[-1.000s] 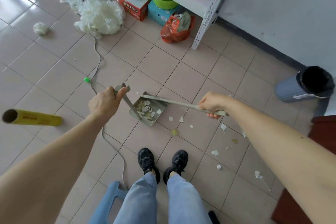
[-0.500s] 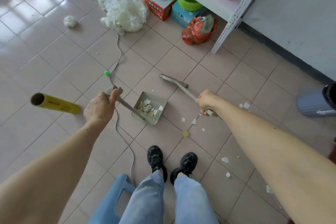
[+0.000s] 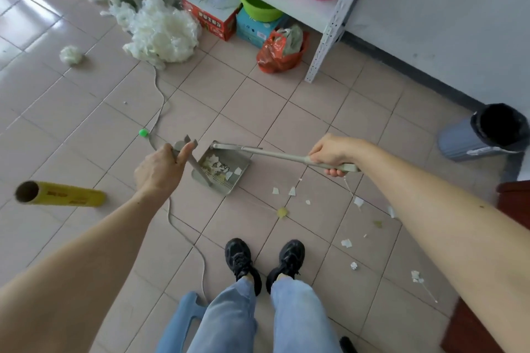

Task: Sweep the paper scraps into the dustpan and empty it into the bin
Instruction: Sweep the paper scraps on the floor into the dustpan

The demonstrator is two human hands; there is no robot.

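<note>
Left hand (image 3: 160, 169) grip closed on dustpan (image 3: 220, 166) handle, right hand (image 3: 332, 153) gripping broom (image 3: 275, 154), scraps (image 3: 286, 191) between

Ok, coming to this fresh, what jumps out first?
The two hands mid-floor: the left hand grips the dustpan handle, the right hand the broom, its head at the pan's far edge. Paper scraps litter the tiles to the right; the black-lined bin stands far right.

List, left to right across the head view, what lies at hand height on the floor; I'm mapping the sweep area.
Yellow tube → left hand → dustpan → right hand → bin.
</note>
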